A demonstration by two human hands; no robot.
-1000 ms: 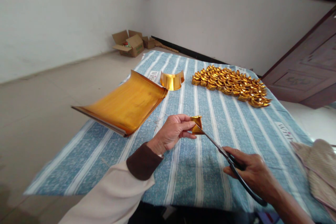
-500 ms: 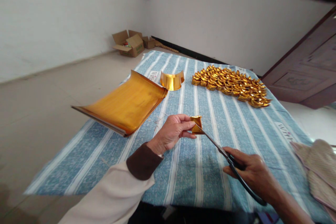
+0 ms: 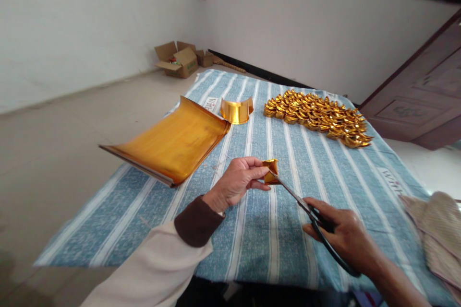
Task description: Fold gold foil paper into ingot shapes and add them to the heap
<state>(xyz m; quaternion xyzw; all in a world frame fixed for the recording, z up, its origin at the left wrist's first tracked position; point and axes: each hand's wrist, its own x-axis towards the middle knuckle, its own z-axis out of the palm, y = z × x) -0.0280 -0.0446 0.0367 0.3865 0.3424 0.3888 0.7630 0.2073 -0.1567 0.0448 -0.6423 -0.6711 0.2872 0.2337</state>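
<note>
Over cloth (image 3: 248, 235): left hand (image 3: 238, 180) is pinching gold paper (image 3: 273, 167); right hand (image 3: 342, 235) is gripping scissors (image 3: 303, 205), any slip risking tears.

We've got a lane over the cloth (image 3: 277, 141) mid-frame: sheets (image 3: 169, 144) block left of centre, pile (image 3: 317, 115) upper right, scissors (image 3: 304, 205) lower right.

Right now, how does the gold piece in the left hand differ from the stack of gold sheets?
The piece is small; the stack is much larger. The piece is held in the left hand, with the scissors at it; the stack lies on the cloth, untouched. Both are gold.
</note>
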